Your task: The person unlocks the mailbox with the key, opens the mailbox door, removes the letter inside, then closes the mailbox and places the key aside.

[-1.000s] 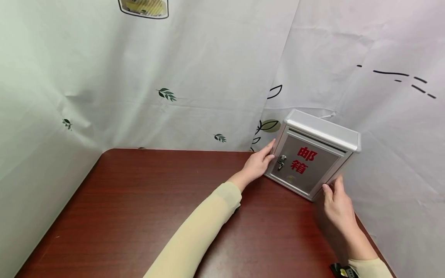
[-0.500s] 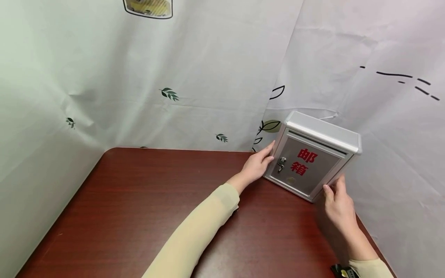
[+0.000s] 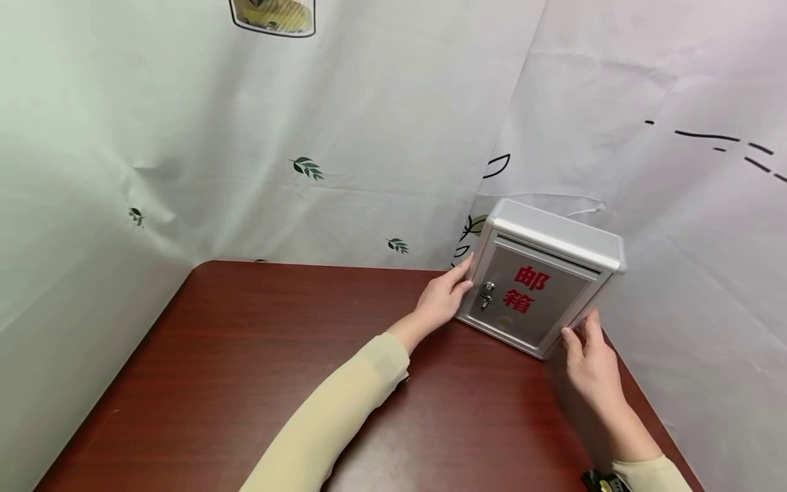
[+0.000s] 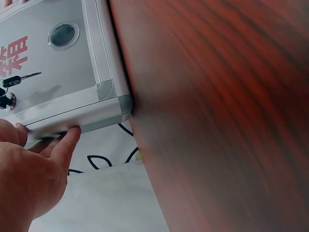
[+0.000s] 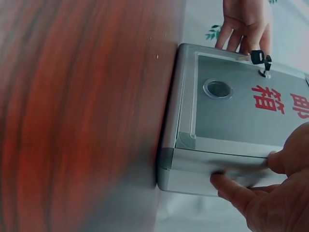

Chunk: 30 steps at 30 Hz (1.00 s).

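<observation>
A silver metal mailbox (image 3: pixel 529 294) with red characters stands upright near the table's far right corner, its front turned partly toward me. Keys hang from the lock (image 4: pixel 8 99) on its door, and a small round window (image 5: pixel 217 89) sits low on the front. My left hand (image 3: pixel 439 301) holds the box's left side, thumb by the front edge and fingers along the side. On the opposite side, my right hand (image 3: pixel 593 365) grips low down, its thumb (image 5: pixel 277 162) near the front edge. The fingertips behind the box are partly hidden in the head view.
The brown wood-grain table (image 3: pixel 264 362) stretches to the left and toward me. White curtain-like cloth (image 3: pixel 369 137) with leaf prints hangs along the back and both sides. A dark band (image 3: pixel 605 480) is on my right wrist.
Both hands and the mailbox between them have shifted a little to the left, away from the right-hand cloth. The head view has turned slightly left.
</observation>
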Tool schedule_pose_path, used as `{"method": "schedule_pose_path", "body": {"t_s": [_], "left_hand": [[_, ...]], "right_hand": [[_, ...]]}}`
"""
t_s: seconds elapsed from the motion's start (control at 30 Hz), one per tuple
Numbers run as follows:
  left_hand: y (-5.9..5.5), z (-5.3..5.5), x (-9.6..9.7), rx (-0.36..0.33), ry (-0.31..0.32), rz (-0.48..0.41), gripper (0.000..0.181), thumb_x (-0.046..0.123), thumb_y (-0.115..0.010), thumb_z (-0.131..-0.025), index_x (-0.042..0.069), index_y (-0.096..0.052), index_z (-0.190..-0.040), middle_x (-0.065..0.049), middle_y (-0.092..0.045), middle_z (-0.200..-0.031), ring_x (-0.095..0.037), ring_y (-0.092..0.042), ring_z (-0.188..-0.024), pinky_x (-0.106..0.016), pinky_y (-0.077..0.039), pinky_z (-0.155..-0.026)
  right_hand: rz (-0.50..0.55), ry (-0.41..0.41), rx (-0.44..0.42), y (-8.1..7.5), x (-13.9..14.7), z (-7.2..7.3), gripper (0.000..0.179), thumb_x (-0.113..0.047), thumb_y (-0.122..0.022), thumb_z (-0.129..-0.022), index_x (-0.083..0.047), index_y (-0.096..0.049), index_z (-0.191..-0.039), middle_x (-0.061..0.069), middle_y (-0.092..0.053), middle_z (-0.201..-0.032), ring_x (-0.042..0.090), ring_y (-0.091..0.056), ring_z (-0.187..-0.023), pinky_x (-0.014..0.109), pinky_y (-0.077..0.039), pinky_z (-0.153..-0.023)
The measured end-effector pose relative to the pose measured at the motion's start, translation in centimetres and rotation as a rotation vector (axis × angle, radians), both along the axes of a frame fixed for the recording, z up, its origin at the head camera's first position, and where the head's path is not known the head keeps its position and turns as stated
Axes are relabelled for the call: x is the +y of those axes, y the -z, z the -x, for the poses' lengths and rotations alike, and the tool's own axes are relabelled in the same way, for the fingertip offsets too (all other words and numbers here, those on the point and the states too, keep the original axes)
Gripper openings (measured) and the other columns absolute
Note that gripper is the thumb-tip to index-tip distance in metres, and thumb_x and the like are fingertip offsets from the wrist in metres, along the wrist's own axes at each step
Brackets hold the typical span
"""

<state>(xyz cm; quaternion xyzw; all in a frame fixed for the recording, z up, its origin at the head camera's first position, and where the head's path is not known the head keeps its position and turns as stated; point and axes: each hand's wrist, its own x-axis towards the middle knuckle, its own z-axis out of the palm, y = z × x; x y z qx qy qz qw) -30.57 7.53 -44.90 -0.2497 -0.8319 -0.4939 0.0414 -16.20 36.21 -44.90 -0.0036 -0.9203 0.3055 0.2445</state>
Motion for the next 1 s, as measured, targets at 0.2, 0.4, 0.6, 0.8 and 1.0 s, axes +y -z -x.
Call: {"method": "schedule_pose_path", "body": {"t_s": [0.2,0.4,0.6,0.8,1.0], "left_hand": [[0.2,-0.4,-1.4,0.021,-0.033,-0.025,0.064,0.029,-0.061,-0.117,0.043,-0.035,-0.174,0.005,-0.048,-0.171,-0.018,-0.051,-0.154,-0.044,-0.048,-0.121],[0.2,-0.9,-3.1,0.029,-0.061,-0.051,0.063,0.027,-0.062,-0.117,0.038,-0.039,-0.174,0.003,-0.050,-0.170,-0.019,-0.053,-0.153,-0.044,-0.048,-0.121],[0.0,-1.8,-5.2,0.027,-0.092,-0.070,0.062,0.027,-0.062,-0.117,0.035,-0.040,-0.174,0.000,-0.051,-0.169,-0.021,-0.053,-0.153,-0.047,-0.048,-0.121],[0.0,-2.7,-7.2,0.046,-0.118,-0.070,0.062,0.027,-0.061,-0.117,0.035,-0.039,-0.175,0.002,-0.050,-0.169,-0.021,-0.054,-0.152,-0.049,-0.051,-0.118],[-0.2,-3.6,-9.1,0.100,-0.168,-0.081,0.062,0.025,-0.063,-0.117,0.031,-0.042,-0.174,0.000,-0.053,-0.167,-0.027,-0.067,-0.138,-0.051,-0.058,-0.107]], "right_hand": [[-0.001,-0.036,0.039,0.0,-1.1,0.5,0.071,-0.005,-0.061,-0.114,-0.003,-0.024,-0.175,0.037,-0.065,-0.141,0.063,-0.068,-0.114,0.075,-0.048,-0.095],[0.013,-0.080,0.047,-0.2,-2.4,1.2,0.084,-0.003,-0.061,-0.113,-0.019,-0.015,-0.181,0.034,-0.063,-0.148,0.057,-0.068,-0.122,0.070,-0.048,-0.098],[0.017,-0.124,0.050,-0.3,-3.7,1.8,0.086,-0.002,-0.063,-0.112,-0.021,-0.015,-0.181,0.033,-0.063,-0.151,0.051,-0.071,-0.122,0.060,-0.051,-0.098],[0.018,-0.161,0.075,-0.2,-4.9,2.5,0.088,0.001,-0.064,-0.110,-0.023,-0.017,-0.181,0.030,-0.067,-0.147,0.045,-0.076,-0.111,0.056,-0.052,-0.095],[0.051,-0.212,0.099,-0.6,-6.5,3.2,0.085,0.001,-0.066,-0.110,-0.021,-0.023,-0.180,0.028,-0.068,-0.146,0.047,-0.071,-0.125,0.055,-0.050,-0.099]]}}
